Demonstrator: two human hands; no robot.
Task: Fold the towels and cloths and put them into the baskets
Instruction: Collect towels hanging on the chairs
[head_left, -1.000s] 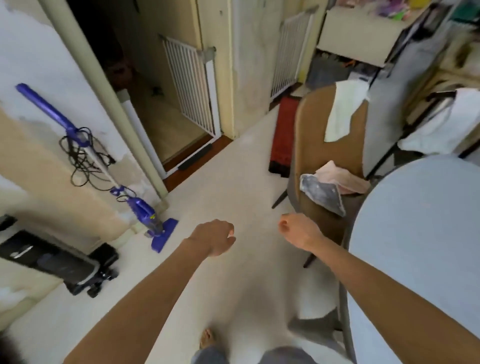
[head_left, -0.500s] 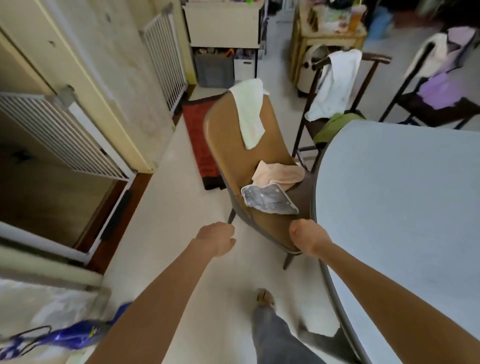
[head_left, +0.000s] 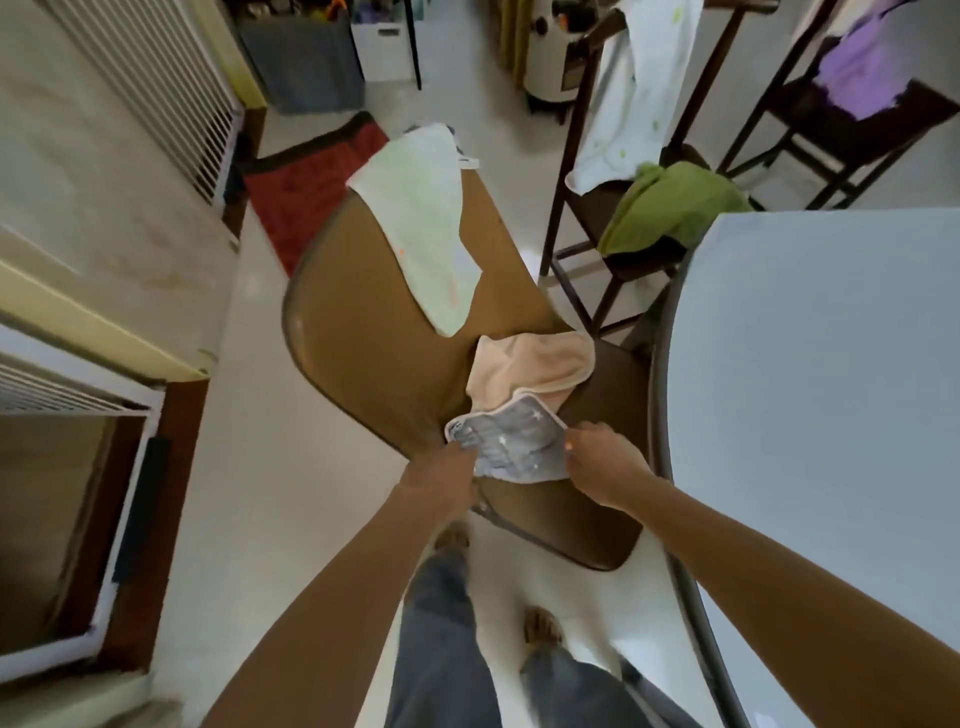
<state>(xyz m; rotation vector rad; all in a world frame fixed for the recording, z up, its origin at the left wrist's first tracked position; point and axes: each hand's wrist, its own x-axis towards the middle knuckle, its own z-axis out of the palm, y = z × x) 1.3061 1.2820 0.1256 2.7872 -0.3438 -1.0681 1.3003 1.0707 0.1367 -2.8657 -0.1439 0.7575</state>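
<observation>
Left hand (head_left: 451, 464): grip pinched on the left edge of the grey cloth; fingertips hidden under the fabric.
Right hand (head_left: 602, 467): grip pinched on the cloth's right edge, fingers curled.
Grey cloth (head_left: 511, 441): small soft quilted rectangle, white binding, pale star print; on the brown chair's seat, held between both hands. A tag at its left corner is too blurred to read.
Peach cloth (head_left: 530, 364): plush, crumpled, just behind the grey one, touching it.
Brown chair (head_left: 374, 322): smooth curved shell, dark rim.
Pale green towel (head_left: 426, 208): terry, draped over the chair back.
Counter (head_left: 831, 389): matte pale blue, rounded edge, right of the chair.
Green cloth (head_left: 670, 205): bunched on a dark wooden chair (head_left: 566, 171) beyond.
White towel (head_left: 634, 88): hangs over that chair's back.
</observation>
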